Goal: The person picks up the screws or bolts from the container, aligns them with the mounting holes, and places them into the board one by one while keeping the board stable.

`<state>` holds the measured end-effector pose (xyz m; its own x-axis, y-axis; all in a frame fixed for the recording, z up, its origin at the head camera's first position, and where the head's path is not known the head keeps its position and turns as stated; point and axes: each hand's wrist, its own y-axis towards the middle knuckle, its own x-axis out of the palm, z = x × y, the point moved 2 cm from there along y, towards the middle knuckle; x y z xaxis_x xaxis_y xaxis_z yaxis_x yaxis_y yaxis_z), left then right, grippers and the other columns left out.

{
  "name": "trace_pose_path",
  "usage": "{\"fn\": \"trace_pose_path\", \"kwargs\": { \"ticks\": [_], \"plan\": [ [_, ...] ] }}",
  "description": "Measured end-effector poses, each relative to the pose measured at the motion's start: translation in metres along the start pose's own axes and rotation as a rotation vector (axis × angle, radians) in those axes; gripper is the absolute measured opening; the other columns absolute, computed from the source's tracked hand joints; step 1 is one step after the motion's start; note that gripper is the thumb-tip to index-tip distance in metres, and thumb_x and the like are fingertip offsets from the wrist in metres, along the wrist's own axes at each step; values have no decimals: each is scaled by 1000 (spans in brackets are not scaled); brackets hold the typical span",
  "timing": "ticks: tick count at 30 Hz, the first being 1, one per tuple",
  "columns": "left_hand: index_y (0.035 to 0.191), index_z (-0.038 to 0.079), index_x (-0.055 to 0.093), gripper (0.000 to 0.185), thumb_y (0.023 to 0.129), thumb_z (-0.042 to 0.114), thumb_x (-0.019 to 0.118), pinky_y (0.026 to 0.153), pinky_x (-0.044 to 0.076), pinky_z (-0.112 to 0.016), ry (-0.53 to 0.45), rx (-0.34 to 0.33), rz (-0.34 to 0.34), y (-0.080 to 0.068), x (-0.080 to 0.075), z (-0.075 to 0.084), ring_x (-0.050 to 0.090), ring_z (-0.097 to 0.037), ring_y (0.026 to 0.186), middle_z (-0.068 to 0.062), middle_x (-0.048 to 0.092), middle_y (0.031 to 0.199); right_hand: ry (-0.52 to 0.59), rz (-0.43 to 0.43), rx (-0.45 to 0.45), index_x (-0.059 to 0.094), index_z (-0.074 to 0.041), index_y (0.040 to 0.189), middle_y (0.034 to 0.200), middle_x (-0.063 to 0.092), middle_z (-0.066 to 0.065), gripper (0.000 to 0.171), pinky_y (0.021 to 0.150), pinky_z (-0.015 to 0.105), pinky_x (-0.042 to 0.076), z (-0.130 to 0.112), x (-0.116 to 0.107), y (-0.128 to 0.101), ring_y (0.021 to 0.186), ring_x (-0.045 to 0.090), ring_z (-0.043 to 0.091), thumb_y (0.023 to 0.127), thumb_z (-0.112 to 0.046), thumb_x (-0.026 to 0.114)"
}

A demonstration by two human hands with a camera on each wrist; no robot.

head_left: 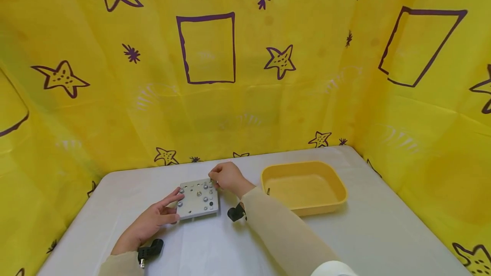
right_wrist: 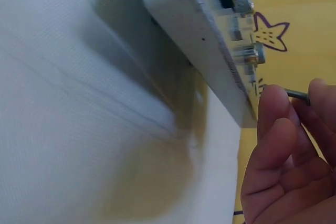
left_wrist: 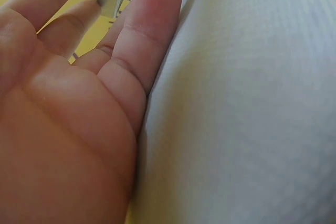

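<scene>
Grey metal square plate (head_left: 198,198) we are steadying with our spread left hand (head_left: 153,220) at nine o'clock, while our right hand (head_left: 228,178) is pinching a thin dark hex key (right_wrist: 297,95) at its two o'clock corner, likely needing seating in a screw next.

A plate (head_left: 198,198) studded with bolts (head_left: 205,199) lies on the table (head_left: 383,233), left of a tray (head_left: 304,186) that sits just beside it toward the right rear corner. The left hand (head_left: 151,220) rests at the plate's left edge, fingers against its side; the right hand (head_left: 229,178) sits at the plate's far right corner (pinching a thin metal pin (right_wrist: 296,95), the right wrist view shows). One small item (head_left: 268,191) lies inside the tray, at its left wall. A backdrop (head_left: 207,76) hangs behind and to both sides.
</scene>
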<state>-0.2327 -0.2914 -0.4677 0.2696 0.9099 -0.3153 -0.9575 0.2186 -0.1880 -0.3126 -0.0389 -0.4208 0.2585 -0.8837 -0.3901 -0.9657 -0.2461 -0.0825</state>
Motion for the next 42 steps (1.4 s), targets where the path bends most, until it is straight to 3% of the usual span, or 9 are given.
{"fn": "trace_pose_path", "kwargs": {
  "ticks": [18,23,27,32,36,42],
  "plan": [
    [148,15,51,67,86,15,78,86,50,-32,24,-10,-12,2,7,5,54,-28,116,7,15,165,-3,12,19,76,-14,98,89,68,3,11,61,28,50,10,-8,-3,78,69,28,97,-21,68],
    [148,15,51,68,86,14,78,87,50,-31,9,-16,-18,3,8,3,54,-28,117,8,14,165,-6,16,16,76,-13,101,92,67,-1,14,62,29,51,8,-18,-7,75,69,24,97,-23,68],
    [148,14,51,68,86,15,79,87,50,-30,20,-7,-22,1,10,3,54,-28,117,8,14,165,36,63,2,74,-10,105,92,67,-1,20,63,30,52,0,-41,-15,69,68,21,97,-27,67],
    [148,15,51,69,86,17,79,85,50,-30,53,-5,-8,-2,8,4,55,-27,116,9,15,165,149,127,21,72,-9,107,96,69,4,26,69,34,54,-10,-86,-34,76,69,28,100,-32,62],
    [149,14,50,68,87,15,78,84,50,-30,67,7,-1,-4,6,5,54,-27,116,9,15,165,155,190,21,72,-11,108,100,69,4,27,71,34,54,-13,-123,-52,78,68,28,100,-34,61],
    [149,13,49,68,87,12,77,84,51,-29,48,3,3,-2,4,2,54,-28,116,8,15,165,180,203,-2,71,-9,114,105,69,8,25,71,35,54,9,-158,-76,80,67,29,99,-27,65]
  ]
}}
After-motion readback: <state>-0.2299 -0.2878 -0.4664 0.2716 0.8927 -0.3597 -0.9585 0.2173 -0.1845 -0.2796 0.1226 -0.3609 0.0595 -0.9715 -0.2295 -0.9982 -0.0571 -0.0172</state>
